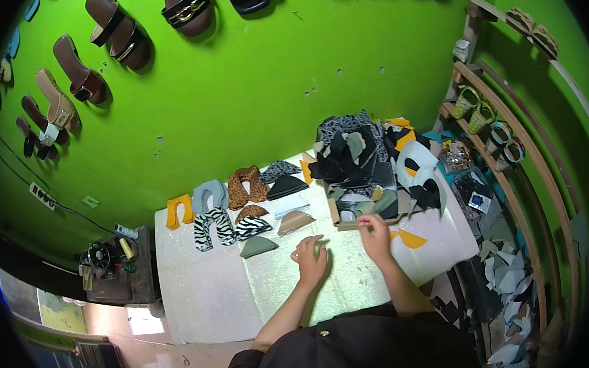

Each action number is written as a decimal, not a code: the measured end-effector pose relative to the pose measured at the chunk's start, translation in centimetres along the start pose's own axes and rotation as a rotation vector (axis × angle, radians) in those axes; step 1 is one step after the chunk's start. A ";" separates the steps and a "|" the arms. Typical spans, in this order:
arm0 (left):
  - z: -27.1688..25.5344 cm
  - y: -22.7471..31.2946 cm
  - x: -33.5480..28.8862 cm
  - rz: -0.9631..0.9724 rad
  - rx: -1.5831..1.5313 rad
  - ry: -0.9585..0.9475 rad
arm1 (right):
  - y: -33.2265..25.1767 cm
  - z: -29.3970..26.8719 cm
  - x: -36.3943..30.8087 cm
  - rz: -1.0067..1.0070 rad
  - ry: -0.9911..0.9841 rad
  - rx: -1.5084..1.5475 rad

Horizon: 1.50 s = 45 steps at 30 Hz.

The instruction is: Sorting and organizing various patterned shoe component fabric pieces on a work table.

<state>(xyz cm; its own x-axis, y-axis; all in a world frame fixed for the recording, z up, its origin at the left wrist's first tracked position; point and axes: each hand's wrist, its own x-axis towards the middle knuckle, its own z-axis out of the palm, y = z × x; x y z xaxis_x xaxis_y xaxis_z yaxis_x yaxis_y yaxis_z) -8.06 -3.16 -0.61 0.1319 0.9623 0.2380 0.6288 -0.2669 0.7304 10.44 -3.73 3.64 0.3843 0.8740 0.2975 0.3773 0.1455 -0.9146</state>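
Note:
My left hand (311,259) is just above the white table (217,294), its fingers loosely spread with nothing in them. Nearest to it lie a folded tan piece (295,222) and a grey-green half-round piece (259,247). At the front edge of a cardboard box (346,224) is my right hand (374,237), fingers bent and slightly apart; I see nothing held in it. Black, grey and patterned scraps (350,154) heap up over the box. Beside the right hand lies a yellow-orange piece (412,240).
Sorted zebra-print (215,230), leopard-print (246,186), grey (210,196) and yellow (180,211) pieces lie along the table's far left. A white sheet with cut-outs (418,166) leans right of the heap. Sandals (118,31) hang on the green wall; a wooden rack (511,163) stands right, above piled scraps.

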 end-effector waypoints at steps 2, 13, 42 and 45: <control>0.9 1.2 -0.1 0.054 -0.010 0.004 | 0.5 -3.3 0.0 -0.022 0.086 -0.046; 4.1 5.9 -0.4 0.221 0.050 0.047 | 8.7 -15.2 3.3 0.053 0.607 -0.935; 3.1 6.1 3.6 -0.468 -0.744 -0.460 | 4.5 -5.2 -4.3 -0.571 -0.372 -0.133; 3.6 5.9 3.3 -0.384 -0.683 -0.364 | 5.2 -6.3 -4.7 -0.491 0.013 -0.484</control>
<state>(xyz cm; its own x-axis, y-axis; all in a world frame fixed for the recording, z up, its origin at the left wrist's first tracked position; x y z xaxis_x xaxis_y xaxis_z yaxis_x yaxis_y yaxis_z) -1.17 -1.37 2.22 0.3154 0.9184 -0.2390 0.0973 0.2193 0.9708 15.92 -10.01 -0.79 0.0815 0.7537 0.6521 0.8431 0.2969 -0.4484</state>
